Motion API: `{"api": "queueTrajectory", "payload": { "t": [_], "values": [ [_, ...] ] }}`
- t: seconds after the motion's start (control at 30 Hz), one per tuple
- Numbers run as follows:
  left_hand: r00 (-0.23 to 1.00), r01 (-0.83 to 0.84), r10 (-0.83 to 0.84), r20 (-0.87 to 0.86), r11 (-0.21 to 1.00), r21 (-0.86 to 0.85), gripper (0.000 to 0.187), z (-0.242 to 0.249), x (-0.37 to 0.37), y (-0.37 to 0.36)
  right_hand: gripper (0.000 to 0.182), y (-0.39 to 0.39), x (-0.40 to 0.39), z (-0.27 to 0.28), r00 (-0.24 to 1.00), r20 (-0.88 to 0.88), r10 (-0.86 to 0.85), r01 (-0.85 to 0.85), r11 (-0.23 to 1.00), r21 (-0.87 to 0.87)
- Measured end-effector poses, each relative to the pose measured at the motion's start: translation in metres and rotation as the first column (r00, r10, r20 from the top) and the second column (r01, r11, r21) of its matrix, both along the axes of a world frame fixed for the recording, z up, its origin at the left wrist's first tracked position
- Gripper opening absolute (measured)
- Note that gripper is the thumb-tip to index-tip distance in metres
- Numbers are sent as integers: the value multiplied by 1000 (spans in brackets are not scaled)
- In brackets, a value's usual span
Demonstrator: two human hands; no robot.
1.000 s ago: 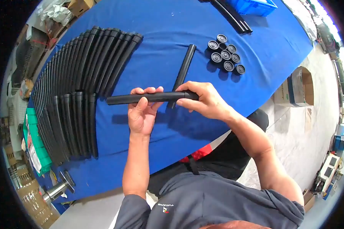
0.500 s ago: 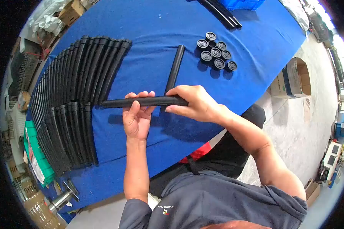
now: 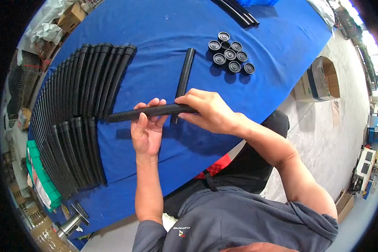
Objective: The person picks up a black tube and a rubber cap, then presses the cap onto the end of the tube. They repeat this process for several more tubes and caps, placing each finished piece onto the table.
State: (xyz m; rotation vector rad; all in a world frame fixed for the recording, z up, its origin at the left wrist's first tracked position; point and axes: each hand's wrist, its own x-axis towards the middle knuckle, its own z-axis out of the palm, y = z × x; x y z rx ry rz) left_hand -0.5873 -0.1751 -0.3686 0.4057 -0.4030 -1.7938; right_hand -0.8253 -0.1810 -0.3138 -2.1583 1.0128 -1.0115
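Observation:
My left hand (image 3: 148, 132), palm up, supports a black tube (image 3: 149, 111) with the thumb on the near side and the fingers behind it. The tube lies nearly level above the blue cloth. My right hand (image 3: 210, 111) is closed round its right end, so that end is hidden. Beneath my right hand, a second black tube (image 3: 185, 73) rests on the cloth, pointing away from me. Beyond it to the right sits a cluster of several round black caps (image 3: 229, 54) with ringed tops.
Rows of black tubes with collared ends (image 3: 86, 80) cover the left of the table (image 3: 155, 38). More tubes (image 3: 239, 14) and a blue crate (image 3: 258, 2) are at the far edge. A green box (image 3: 42, 176) stands at left, a cardboard box (image 3: 319, 80) on the floor at right.
The view has shifted slightly, moving the table items a little. Both hands still hold the tube, which now tilts a bit more, its right end higher in view.

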Motion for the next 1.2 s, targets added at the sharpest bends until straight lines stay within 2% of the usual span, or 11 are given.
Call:
{"api": "queueTrajectory", "payload": {
  "t": [0.03,0.17,0.27,0.3,0.4,0.53,0.57,0.87,1.07,1.1,1.2],
  "values": [
    [1000,2,-2,7,999,34,22,0,1,0,39,1,0,-7,998,-55,-11,4,992,-127],
    [999,8,-6,37,998,-56,24,-8,6,0,36,0,-5,0,998,-1,66,-64,969,237],
    [1000,19,-18,19,998,-61,22,-2,1,1,35,-1,-8,7,998,45,34,-48,934,354],
    [1000,8,-8,11,1000,-22,21,0,-1,0,35,1,-3,-3,1000,4,-2,2,994,113],
    [1000,-4,5,5,1000,-10,19,-3,2,-1,34,4,3,-9,996,-81,-26,16,993,-118],
    [1000,14,-13,27,999,-38,18,-5,3,-1,30,-2,-8,12,997,-30,77,-59,919,389],
    [1000,16,-16,-1,999,-39,19,-7,2,0,31,-2,-4,4,1000,2,25,-25,978,207],
    [999,-36,35,-10,999,-39,19,-6,-4,5,31,0,-4,-2,1000,17,18,-21,983,181],
    [998,-20,21,51,1000,-20,20,-6,2,1,36,3,5,-11,995,-94,-14,1,990,-143],
    [999,-10,11,42,999,-39,20,-10,5,1,33,5,4,-8,996,-94,-5,-6,993,-117],
    [999,-28,29,27,999,-47,19,-7,2,1,30,4,-1,14,999,19,30,-35,909,414]
  ]
}}
